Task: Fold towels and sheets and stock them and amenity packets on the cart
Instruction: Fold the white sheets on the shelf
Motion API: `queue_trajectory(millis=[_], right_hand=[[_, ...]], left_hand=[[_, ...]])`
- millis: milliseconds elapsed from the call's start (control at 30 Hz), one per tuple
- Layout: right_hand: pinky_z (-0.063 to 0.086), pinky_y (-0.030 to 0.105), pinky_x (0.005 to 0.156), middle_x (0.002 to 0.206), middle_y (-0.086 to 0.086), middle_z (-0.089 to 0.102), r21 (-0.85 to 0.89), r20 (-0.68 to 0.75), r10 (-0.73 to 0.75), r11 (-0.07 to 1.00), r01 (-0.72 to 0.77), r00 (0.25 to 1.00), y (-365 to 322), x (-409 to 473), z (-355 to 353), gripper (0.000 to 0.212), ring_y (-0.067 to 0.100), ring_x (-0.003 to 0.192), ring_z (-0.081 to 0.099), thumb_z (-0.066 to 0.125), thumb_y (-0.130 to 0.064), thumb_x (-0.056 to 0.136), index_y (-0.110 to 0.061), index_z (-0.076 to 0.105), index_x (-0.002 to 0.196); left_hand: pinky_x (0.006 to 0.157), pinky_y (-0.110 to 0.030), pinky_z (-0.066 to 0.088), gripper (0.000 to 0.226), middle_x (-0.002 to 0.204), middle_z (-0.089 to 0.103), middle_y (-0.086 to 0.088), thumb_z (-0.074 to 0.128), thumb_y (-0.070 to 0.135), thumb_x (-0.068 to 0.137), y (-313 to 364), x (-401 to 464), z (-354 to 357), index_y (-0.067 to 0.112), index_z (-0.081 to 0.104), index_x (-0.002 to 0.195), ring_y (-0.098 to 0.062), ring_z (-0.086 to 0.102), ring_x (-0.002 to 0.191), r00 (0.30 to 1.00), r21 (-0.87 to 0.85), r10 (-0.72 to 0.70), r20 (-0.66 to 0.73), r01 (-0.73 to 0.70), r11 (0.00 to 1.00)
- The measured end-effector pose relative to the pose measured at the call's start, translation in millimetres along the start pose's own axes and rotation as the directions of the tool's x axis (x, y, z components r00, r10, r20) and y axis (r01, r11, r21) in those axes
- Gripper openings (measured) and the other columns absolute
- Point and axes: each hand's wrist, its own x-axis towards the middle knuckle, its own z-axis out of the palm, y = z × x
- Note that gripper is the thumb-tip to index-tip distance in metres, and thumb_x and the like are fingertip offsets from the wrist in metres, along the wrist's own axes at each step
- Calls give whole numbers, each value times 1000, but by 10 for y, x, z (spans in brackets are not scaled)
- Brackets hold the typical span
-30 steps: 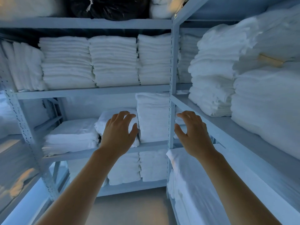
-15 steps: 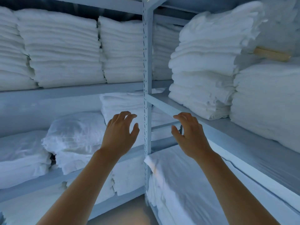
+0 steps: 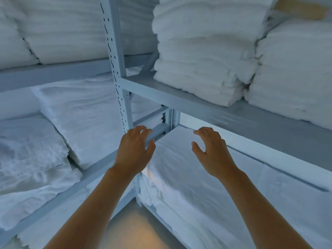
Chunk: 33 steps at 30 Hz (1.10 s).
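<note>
Both my arms reach forward toward a stack of flat white sheets [image 3: 181, 169] lying on the lower right shelf. My left hand [image 3: 134, 151] hovers at the stack's near left corner, in front of the grey upright post [image 3: 120, 90], fingers loosely curved and holding nothing. My right hand [image 3: 212, 151] hangs just above the top sheet, fingers and thumb spread and curved, empty. Folded white towels [image 3: 199, 69] are stacked on the shelf above the sheets.
Grey metal shelving [image 3: 197, 105] stands on two sides and meets at a corner. White folded linen [image 3: 86, 112] fills the left shelves, with more stacks [image 3: 59, 33] above. A taller towel pile [image 3: 294, 74] sits at the far right. Bare floor [image 3: 140, 230] shows below between my arms.
The view has moved closer and lower toward the right-hand shelf corner. Both hands have advanced from in front of the left shelves to over the sheet stack, still empty.
</note>
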Motion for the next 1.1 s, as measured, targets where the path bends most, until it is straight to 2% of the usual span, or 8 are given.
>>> queue_trajectory(millis=[300,533,767,867,1000,1100], right_hand=[[38,43,110,144,-4,49,-31,109,210,978,-208,972,793,-270,727,44,19,133,46,48,-42,103,-21,55,141],[38,43,109,144,-4,49,-50,192,346,938,-342,919,1512,-480,1371,43,21,133,46,51,-40,103,-21,55,141],[38,45,111,155,-1,44,-93,256,418,908,-408,872,2170,-668,2057,47,23,141,41,50,-40,103,-21,52,146],[33,46,116,164,1,33,-114,275,444,896,-429,853,2409,-700,2374,52,25,150,30,48,-41,104,-20,44,152],[18,51,126,173,-6,4,-197,317,500,866,-460,806,2688,-792,2835,61,23,159,5,37,-50,107,-29,21,162],[7,51,128,172,-13,-10,-225,315,525,851,-475,790,2860,-836,3161,64,19,159,-7,31,-54,107,-34,7,163]], left_hand=[[117,-46,40,40,144,57,0,46,40,105,-159,59,1131,22,60,138,-23,51,135,974,-49,17,227,-6,999],[114,-41,39,39,147,54,-1,50,36,104,-195,77,2102,21,59,139,-23,50,134,922,-42,65,381,-53,998],[110,-46,42,46,149,52,-5,48,38,104,-260,35,3169,17,54,145,-27,48,136,877,-122,149,458,-105,987],[117,-51,34,56,161,36,-1,36,49,106,-336,47,3704,25,36,157,-26,32,149,804,-93,190,564,-167,982],[125,-58,15,63,172,4,8,21,62,105,-480,128,4464,40,8,162,-24,2,159,674,-49,234,701,-282,958],[125,-63,11,65,173,-7,8,17,65,104,-516,227,4927,43,-1,162,-27,-7,159,638,-44,284,716,-365,930]])
